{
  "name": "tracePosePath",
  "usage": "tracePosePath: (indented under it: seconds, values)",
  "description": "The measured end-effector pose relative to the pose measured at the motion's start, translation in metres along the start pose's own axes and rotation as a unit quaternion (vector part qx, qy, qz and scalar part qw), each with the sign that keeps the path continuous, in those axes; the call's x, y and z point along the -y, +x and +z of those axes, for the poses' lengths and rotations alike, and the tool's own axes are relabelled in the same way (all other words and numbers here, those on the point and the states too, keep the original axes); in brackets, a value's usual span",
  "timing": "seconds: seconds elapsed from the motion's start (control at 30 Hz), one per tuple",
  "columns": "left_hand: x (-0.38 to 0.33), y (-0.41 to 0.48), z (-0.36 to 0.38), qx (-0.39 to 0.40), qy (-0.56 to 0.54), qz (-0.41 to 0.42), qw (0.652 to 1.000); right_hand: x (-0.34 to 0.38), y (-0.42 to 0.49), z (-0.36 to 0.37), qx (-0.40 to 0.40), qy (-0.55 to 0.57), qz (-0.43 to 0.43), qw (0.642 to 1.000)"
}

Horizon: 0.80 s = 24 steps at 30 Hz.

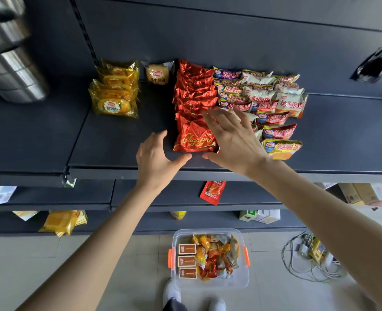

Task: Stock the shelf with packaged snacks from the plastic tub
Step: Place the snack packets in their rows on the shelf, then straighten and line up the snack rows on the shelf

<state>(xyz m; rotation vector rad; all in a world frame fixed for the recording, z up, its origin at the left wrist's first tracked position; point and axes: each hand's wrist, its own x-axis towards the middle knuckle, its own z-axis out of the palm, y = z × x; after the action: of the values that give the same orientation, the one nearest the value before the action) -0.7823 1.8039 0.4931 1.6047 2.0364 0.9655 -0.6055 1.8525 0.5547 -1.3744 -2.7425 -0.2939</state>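
On the dark shelf (118,142), a row of red foil packets (194,95) runs from the front edge to the back panel, each overlapping the next. The front packet (194,138) lies flat, its long axis across the shelf. Its gold script, which seems to read "Chocopie", runs left to right and faces the person.

The left hand (156,158) is spread open and holds nothing. It sits just left of that packet, with the thumb near the packet's front corner. The right hand (230,140) is also open and empty, its fingers fanned over the right edge of the red row. Whether either hand touches the foil cannot be told.

To the right lie rows of packets printed 达利园派 (264,102), in purple, white, red and yellow. To the left stand a single bun packet marked 小面包 (158,74) and a stack of yellow packets (114,93).

The plastic tub (210,283), with orange clips, stands on the floor below. It holds three brown boxes (187,261) and loose orange and yellow packets.
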Motion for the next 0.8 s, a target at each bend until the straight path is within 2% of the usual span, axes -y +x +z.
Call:
tracePosePath:
  seconds: [0.17,0.33,0.6,0.7,0.8]
  values:
    - [-0.008,-0.037,-0.013,0.024,0.102,0.039,0.994,0.006,-0.039,-0.013,0.038,0.013,-0.044,0.998]
    - [-0.014,-0.093,-0.004,0.077,0.225,0.08,0.968,0.006,-0.092,0.004,0.081,0.029,-0.075,0.993]
    - [-0.007,-0.174,0.056,0.128,0.273,0.094,0.949,-0.002,-0.185,0.071,0.143,0.077,-0.084,0.983]
    - [0.02,-0.206,0.092,0.172,0.269,0.062,0.946,-0.002,-0.209,0.114,0.203,0.093,-0.073,0.972]
    - [0.059,-0.251,0.128,0.267,0.289,-0.004,0.919,0.004,-0.237,0.17,0.262,0.122,-0.031,0.957]
